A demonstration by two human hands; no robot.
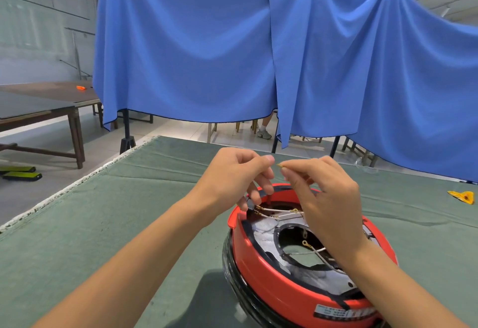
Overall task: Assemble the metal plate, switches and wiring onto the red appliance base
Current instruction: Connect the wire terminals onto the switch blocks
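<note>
The red appliance base (271, 283) lies upside down on the green cloth, lower right of centre. A silvery metal plate (266, 232) with a large middle opening sits inside it. White wires (279, 210) with brass terminals cross the far part of the base, and more wires (320, 255) run through the opening. My right hand (326, 195) hovers above the base and pinches a small brass terminal (279, 165) between thumb and forefinger. My left hand (240, 175) is just left of it, its fingers curled down to the wire ends at the base's far rim.
The table's green cloth (129, 224) spreads all around the base. A yellow scrap (463, 196) lies at the right. Blue curtains (258, 43) hang behind the table's far edge. Wooden tables (38, 105) stand at the left; a person's shoe (263, 133) shows under the curtain.
</note>
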